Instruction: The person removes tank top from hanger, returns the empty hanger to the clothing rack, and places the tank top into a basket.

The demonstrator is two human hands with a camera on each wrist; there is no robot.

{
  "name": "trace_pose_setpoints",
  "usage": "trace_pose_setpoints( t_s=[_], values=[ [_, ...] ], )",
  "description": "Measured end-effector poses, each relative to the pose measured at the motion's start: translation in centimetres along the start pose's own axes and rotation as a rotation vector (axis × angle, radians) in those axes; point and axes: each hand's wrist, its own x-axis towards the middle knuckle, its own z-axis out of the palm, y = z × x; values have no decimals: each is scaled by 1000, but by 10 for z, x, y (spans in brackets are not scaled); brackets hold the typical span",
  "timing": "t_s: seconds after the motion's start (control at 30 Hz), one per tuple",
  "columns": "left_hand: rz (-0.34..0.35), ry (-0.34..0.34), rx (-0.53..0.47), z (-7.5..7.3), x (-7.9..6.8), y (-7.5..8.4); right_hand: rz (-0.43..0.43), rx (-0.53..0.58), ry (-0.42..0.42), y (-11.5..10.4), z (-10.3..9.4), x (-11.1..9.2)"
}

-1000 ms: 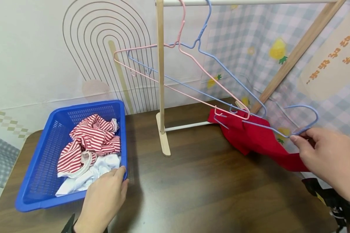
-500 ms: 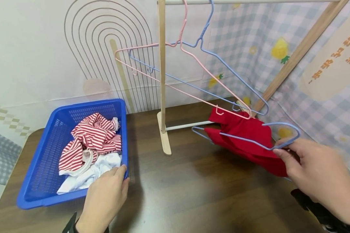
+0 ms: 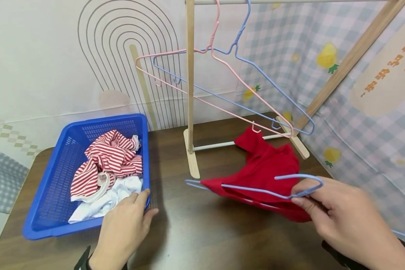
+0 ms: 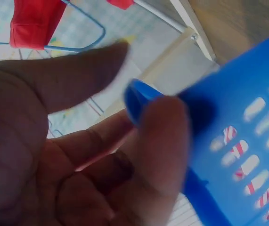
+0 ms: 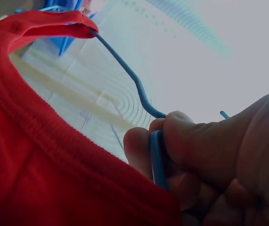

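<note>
My right hand pinches a blue wire clothes hanger at the twisted base of its hook. A red garment hangs on the hanger, its neckline close to my fingers in the right wrist view; part of it trails on the table toward the rack. My left hand is at the right front corner of a blue plastic basket. Its fingers rest on the rim, while the thumb stands apart from it. Inside the basket lie a red-and-white striped garment and a white garment.
Behind the hands stands a rack with wooden posts and a white top bar. From the bar hang a pink hanger and another blue hanger. Table surface shows between the basket and the red garment.
My right hand has carried the hanger and red garment leftward and nearer, away from the rack's right foot. The left thumb has lifted off the basket rim.
</note>
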Motion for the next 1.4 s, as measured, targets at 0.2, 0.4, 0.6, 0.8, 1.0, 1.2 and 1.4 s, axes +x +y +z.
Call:
trace_pose_setpoints(
  t_s=[0.2,0.4,0.6,0.8,1.0,1.2,1.4],
  values=[
    [-7,-7,-7,1,-5,4,-55,80,-26,-9,10,1],
    [52,85,-65,0,-6,11,-51,118,-72,-17,16,3],
    [335,187,-280,-1,6,27,-58,163,-107,-21,21,5],
    [530,280,-381,10,16,45,-62,160,-124,-23,23,7],
    [556,334,-357,21,21,50,-77,182,-120,-22,25,6],
    [511,309,-376,22,21,43,-69,199,-109,-15,21,5],
    [472,272,-429,20,20,32,-49,263,-133,-4,10,10]
  ],
)
